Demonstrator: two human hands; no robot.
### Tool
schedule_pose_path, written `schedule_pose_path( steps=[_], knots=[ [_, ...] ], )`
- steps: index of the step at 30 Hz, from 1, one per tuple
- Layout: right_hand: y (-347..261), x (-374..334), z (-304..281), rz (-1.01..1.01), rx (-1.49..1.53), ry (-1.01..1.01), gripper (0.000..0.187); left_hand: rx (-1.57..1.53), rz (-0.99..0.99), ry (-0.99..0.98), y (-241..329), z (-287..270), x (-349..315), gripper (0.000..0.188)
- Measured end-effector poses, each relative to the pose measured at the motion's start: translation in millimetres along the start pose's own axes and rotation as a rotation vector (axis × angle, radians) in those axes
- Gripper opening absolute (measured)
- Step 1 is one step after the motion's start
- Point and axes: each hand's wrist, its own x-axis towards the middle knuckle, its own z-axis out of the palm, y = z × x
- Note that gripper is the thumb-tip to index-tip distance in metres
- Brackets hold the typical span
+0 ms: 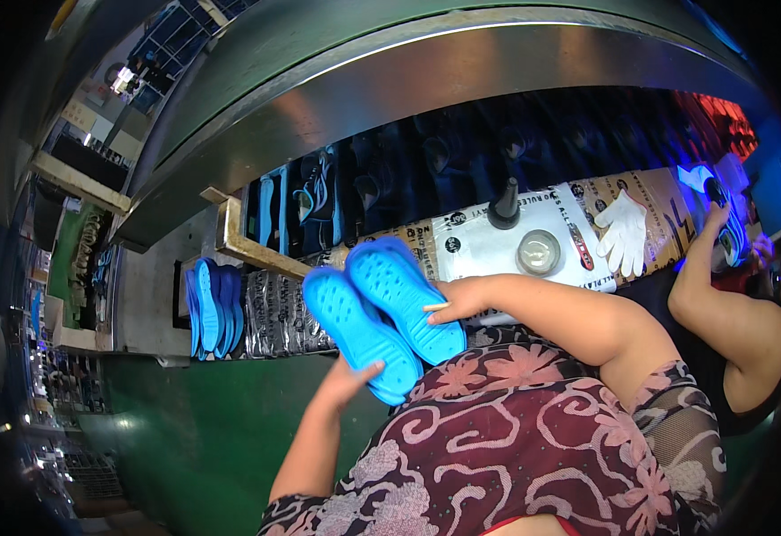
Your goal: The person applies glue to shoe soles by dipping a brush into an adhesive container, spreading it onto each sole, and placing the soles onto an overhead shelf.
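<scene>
Two bright blue shoe soles are side by side in front of me, their toe ends pointing up and left. Around the heel end of the left shoe sole (355,322) my left hand (348,379) is closed, thumb on top. My right hand (463,299) grips the right shoe sole (399,295) by its outer edge, with a narrow tan strip at its thumb. Holes dot the front part of both soles, and ridges cross them lower down. The far ends look blurred. Most of my fingers are hidden under the soles.
Several blue soles (209,306) stand at the bench's left end. A wooden bar (256,246) juts out beyond my soles. On the covered bench lie a clear round dish (539,253), a dark cone (504,205), a cutter (580,247) and a white glove (623,234). A co-worker's arm (721,308) is at right.
</scene>
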Motion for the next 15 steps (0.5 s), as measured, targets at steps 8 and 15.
schedule_pose_path(
  steps=[8, 15],
  knots=[
    [11.4, -66.0, -27.4, 0.085, -0.214, 0.498, 0.047, 0.440, 0.069, 0.196, 52.8, -63.4, 89.3, 0.064],
    [12.1, -157.3, -27.9, -0.047, 0.707, 1.182, 0.042, 1.028, 0.500, 0.705, 57.0, 24.2, 42.9, 0.048]
  ],
)
